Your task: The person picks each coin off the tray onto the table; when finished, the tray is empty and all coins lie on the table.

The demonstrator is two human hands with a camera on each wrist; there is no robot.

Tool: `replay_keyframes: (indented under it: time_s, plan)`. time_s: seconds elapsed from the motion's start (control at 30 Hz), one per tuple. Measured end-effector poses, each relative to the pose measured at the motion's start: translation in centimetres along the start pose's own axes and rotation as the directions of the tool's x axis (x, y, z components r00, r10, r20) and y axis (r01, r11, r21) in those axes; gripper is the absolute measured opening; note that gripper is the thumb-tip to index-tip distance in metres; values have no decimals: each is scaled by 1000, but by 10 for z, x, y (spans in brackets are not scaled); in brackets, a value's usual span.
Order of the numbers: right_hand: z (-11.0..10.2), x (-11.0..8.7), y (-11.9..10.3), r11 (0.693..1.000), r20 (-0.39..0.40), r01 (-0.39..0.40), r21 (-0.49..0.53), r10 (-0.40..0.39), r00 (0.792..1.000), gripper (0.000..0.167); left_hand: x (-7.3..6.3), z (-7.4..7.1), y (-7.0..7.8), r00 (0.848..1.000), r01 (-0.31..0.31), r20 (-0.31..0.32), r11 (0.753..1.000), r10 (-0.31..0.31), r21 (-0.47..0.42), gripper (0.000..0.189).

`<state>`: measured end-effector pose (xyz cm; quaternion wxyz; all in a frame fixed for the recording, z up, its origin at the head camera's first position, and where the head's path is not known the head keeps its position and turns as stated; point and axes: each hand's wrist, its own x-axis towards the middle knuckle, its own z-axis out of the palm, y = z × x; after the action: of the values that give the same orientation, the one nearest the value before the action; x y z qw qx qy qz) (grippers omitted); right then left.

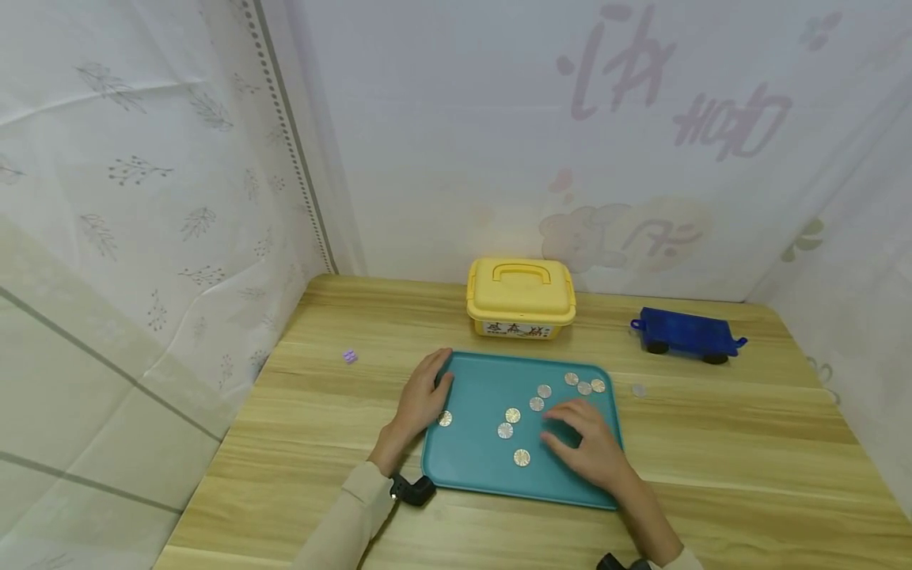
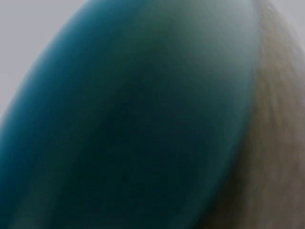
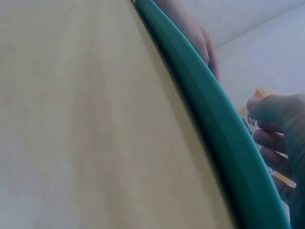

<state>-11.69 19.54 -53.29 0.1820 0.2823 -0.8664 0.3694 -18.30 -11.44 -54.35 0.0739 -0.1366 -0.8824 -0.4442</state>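
Observation:
A teal tray (image 1: 484, 467) lies on the wooden table, carrying several gold and silver coins (image 1: 522, 457). At its left side, my left hand (image 1: 419, 400) rests along the rim, the thumb reaching inward over the edge. One gold coin (image 1: 445, 418) lies right beside that hand. Over the tray's right part is my right hand (image 1: 590, 450), its thumb and fingers spread in a loose curve with nothing between them. In the right wrist view, the right hand (image 3: 281, 133) shows above the tray's edge (image 3: 209, 105). The left wrist view is filled by blurred teal.
Behind the tray stands a yellow lidded box (image 1: 522, 297) with a handle. A blue wheeled toy cart (image 1: 687, 332) is at the back right. One silver coin (image 1: 639, 390) lies on the table right of the tray, and a small purple block (image 1: 350, 356) is at left.

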Motion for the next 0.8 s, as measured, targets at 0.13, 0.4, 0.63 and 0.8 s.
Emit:
replay_keyframes:
  time_s: [0.13, 0.4, 0.63, 0.8]
  plan:
    - [7, -1, -7, 999, 58, 4, -33, -2, 998, 33, 0, 0, 0, 1000, -1, -3, 1000, 1, 3, 46]
    - [20, -2, -20, 1000, 155, 10, -25, -6, 988, 33, 0, -1, 0, 1000, 26, 16, 1000, -25, -6, 47]
    - [31, -7, -20, 999, 159, 14, -40, -7, 987, 28, -1, -1, 0, 999, 28, 17, 1000, -28, -3, 47]
    - [31, -7, -17, 999, 137, 33, -24, -29, 990, 24, 0, 0, 0, 999, 28, 21, 1000, -28, -7, 47]
